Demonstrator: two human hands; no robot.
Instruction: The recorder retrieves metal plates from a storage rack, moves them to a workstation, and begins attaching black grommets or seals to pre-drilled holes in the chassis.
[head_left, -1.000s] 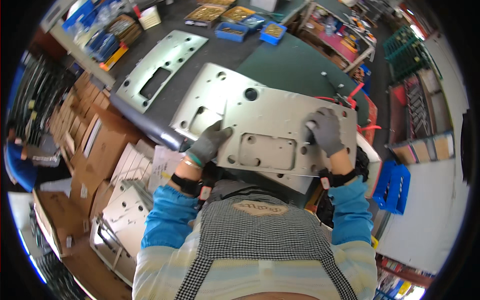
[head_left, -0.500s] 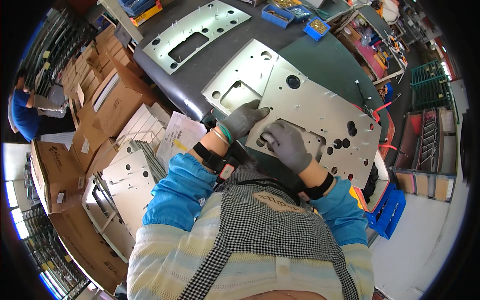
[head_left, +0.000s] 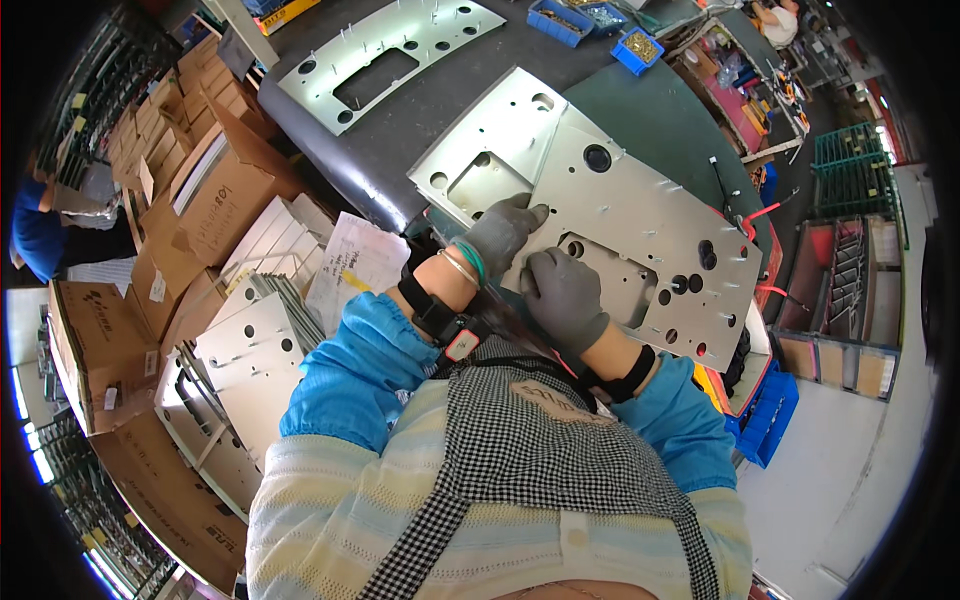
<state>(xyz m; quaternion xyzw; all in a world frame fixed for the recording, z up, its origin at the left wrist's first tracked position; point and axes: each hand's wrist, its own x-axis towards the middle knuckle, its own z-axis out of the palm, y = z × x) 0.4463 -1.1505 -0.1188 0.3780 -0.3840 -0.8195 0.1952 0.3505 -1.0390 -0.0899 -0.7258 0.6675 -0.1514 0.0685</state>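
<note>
Two gloved hands grip one plate [head_left: 640, 225] at its near edge over the table [head_left: 400, 160]: left hand [head_left: 500, 232], then right hand [head_left: 562, 295], close together. Gripped so unevenly, its far end could swing into the bins [head_left: 600, 20].

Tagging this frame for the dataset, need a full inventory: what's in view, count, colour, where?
Metal plates: two, silver, overlapping on the dark bench under the hands.
Long plate: one, silver, far side of the bench.
Parts bins: about three, blue, top edge.
Cardboard boxes: several, brown, at left.
Stacked plates: a pile, silver, lower left.
Paper sheet: one, white, beside the boxes.
Crate: one, blue, lower right.
Left hand: grey glove, on the plates.
Right hand: grey glove, on the nearer plate.
</note>
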